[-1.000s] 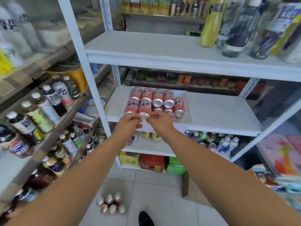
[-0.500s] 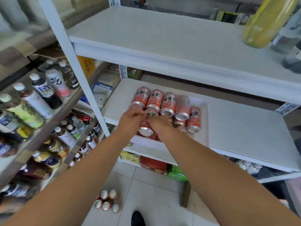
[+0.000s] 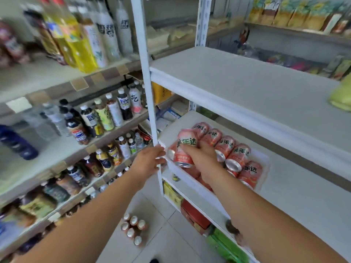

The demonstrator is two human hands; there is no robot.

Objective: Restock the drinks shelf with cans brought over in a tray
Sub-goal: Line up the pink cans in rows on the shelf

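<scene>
Cans [image 3: 226, 149] of a pink drink lie on their sides in a clear tray [image 3: 265, 168] on the middle white shelf [image 3: 296, 186], near its front left corner. Going from the left, a neighbouring rack [image 3: 57, 156] carries rows of bottled drinks, blurred in places. On the tiled floor [image 3: 163, 234] below stands a small pack of bottles [image 3: 133, 227] with pale caps. The left hand [image 3: 147, 164] grips the white upright post [image 3: 150, 103] of the shelving, its fingers [image 3: 160, 149] wrapped around the post just where the middle shelf meets it. Just to the right, the right hand [image 3: 199, 156] holds one pink can [image 3: 186, 147] lifted above the others in the tray, roughly upright and tilted a little, its fingers [image 3: 187, 149] closed around the can's body over the printed label. The remaining cans lie in a row behind and beside this hand, silver ends facing the front. Above them the upper white shelf [image 3: 247, 88] holds a yellow-green object [image 3: 341, 97] at the far right edge. Under the middle shelf sit red and green boxes [image 3: 195, 217].
</scene>
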